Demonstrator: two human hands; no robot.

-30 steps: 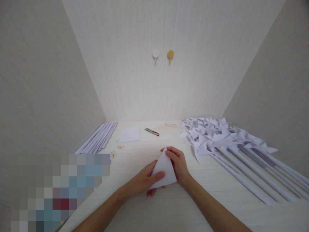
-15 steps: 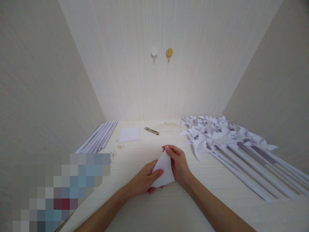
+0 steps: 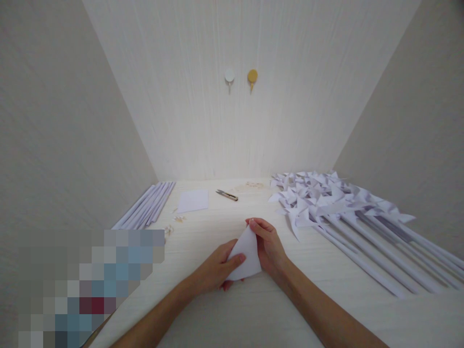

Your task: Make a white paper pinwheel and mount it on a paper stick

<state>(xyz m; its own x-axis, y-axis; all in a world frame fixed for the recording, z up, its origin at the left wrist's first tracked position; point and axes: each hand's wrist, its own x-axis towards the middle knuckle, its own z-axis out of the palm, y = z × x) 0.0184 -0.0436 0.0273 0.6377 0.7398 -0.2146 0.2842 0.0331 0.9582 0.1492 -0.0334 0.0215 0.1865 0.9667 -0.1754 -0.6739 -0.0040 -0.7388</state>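
Observation:
A white sheet of paper folded into a triangle (image 3: 246, 256) is held over the pale wooden table (image 3: 217, 309) in front of me. My left hand (image 3: 213, 270) grips its lower left side, thumb on top. My right hand (image 3: 268, 246) pinches its upper tip and right edge. Both hands touch the paper and each other's side of it.
A heap of white paper pinwheels on long sticks (image 3: 344, 212) fills the right. Rolled paper sticks (image 3: 148, 205) lie at the left wall. A square white sheet (image 3: 194, 200), small snips (image 3: 226, 195), pins (image 3: 174, 222) and scraps (image 3: 250, 185) lie further back. Two wall hooks (image 3: 241, 77) hang above.
The folded triangle has been drawn slightly narrower and nearer between my hands; my right fingers slid a little along its upper edge. The view tilted slightly.

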